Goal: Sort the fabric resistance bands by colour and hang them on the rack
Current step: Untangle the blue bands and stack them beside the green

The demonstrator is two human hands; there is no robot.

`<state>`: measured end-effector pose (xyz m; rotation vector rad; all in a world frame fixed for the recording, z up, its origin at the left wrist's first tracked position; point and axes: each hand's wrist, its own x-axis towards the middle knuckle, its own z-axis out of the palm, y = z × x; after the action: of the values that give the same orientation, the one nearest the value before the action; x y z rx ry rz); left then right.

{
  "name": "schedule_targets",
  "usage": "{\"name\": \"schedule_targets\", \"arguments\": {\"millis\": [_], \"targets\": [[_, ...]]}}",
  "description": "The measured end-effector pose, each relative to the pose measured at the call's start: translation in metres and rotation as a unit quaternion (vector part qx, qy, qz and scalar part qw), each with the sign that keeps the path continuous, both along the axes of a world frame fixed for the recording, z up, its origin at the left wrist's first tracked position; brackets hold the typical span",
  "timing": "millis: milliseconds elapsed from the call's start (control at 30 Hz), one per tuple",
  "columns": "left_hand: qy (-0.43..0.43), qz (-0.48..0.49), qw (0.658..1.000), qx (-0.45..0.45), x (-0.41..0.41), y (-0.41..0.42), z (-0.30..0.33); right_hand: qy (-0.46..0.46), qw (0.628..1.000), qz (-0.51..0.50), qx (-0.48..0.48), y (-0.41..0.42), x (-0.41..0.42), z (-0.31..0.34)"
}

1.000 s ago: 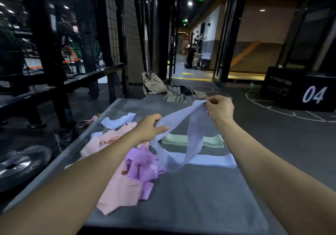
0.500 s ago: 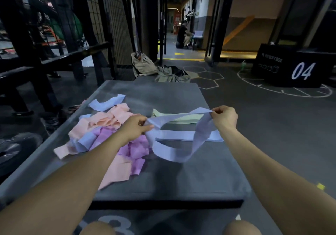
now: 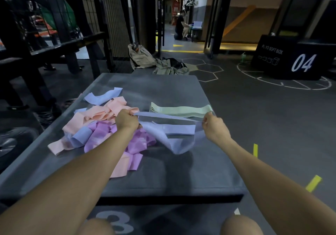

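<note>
Blue band (image 3: 174, 142) pinched by both fingers (image 3: 205, 121).

dim gym light from overhead, brighter down the corridor (image 3: 174, 25); edges bow wide-angle, motion blur perhaps softening details.

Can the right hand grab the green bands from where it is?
Probably yes. The green bands lie flat just beyond the right hand with nothing between them, but that hand and the left hand are pinching the blue band, so it must let go first.
</note>
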<state>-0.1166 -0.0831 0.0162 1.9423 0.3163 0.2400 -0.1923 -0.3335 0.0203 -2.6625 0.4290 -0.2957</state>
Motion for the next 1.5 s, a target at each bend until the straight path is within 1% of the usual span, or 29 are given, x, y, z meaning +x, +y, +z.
{"name": "schedule_targets", "arguments": {"millis": [67,133,200,267,400,467,500,633,667,767,833,867,967,1067,1133,1233,1267,1367,1500], "targets": [[0.024,0.02,0.999,-0.008,0.004,0.004,-0.003,0.009,0.999,0.019,0.027,-0.002,0.0,-0.005],[0.045,0.025,0.998,-0.036,0.01,0.009,-0.01,0.024,0.997,0.04,0.067,-0.006,-0.001,-0.01],[0.061,0.027,0.995,-0.074,0.013,0.01,-0.017,0.057,0.989,0.067,0.115,-0.009,-0.004,-0.017],[0.063,0.025,0.993,-0.096,0.009,0.009,-0.018,0.087,0.983,0.09,0.137,-0.009,-0.011,-0.021],[0.063,0.011,0.983,-0.173,-0.004,0.006,-0.015,0.134,0.979,0.117,0.096,-0.014,-0.018,-0.031],[0.062,0.024,0.979,-0.195,-0.006,0.008,-0.016,0.129,0.983,0.109,0.076,-0.017,-0.018,-0.034],[0.057,0.028,0.979,-0.191,-0.006,0.01,-0.016,0.116,0.986,0.095,0.072,-0.017,-0.017,-0.034],[0.049,0.03,0.991,-0.12,-0.007,0.016,-0.012,0.033,0.995,-0.001,0.091,-0.024,-0.01,-0.03],[0.045,0.028,0.994,-0.095,-0.008,0.017,-0.011,0.017,0.997,-0.02,0.078,-0.025,-0.008,-0.028],[0.031,0.009,0.999,0.004,-0.01,0.018,-0.011,0.013,0.999,-0.044,-0.005,-0.027,-0.007,-0.02],[0.038,-0.037,0.995,0.081,-0.017,0.015,-0.01,0.02,0.998,-0.045,-0.025,-0.028,-0.01,-0.02],[0.05,-0.059,0.992,0.103,-0.019,0.012,-0.012,0.024,0.999,-0.04,-0.02,-0.03,-0.011,-0.022],[0.087,-0.107,0.984,0.112,-0.02,0.005,-0.02,0.046,0.999,-0.015,0.02,-0.033,-0.016,-0.032],[0.108,-0.125,0.98,0.114,-0.023,0.006,-0.025,0.098,0.995,0.017,0.03,-0.034,-0.023,-0.038],[0.11,-0.135,0.977,0.126,-0.025,0.008,-0.029,0.113,0.992,0.032,0.042,-0.034,-0.023,-0.041],[0.115,-0.15,0.978,0.091,-0.027,0.008,-0.03,0.126,0.99,0.053,0.043,-0.029,-0.024,-0.039],[0.117,-0.153,0.977,0.096,-0.027,0.008,-0.03,0.128,0.989,0.061,0.043,-0.028,-0.024,-0.039],[0.107,-0.163,0.97,0.148,-0.028,0.006,-0.031,0.124,0.989,0.081,0.027,-0.023,-0.027,-0.04],[0.064,-0.158,0.969,0.18,-0.028,0.005,-0.035,0.074,0.994,0.068,0.039,-0.021,-0.027,-0.037]]}}
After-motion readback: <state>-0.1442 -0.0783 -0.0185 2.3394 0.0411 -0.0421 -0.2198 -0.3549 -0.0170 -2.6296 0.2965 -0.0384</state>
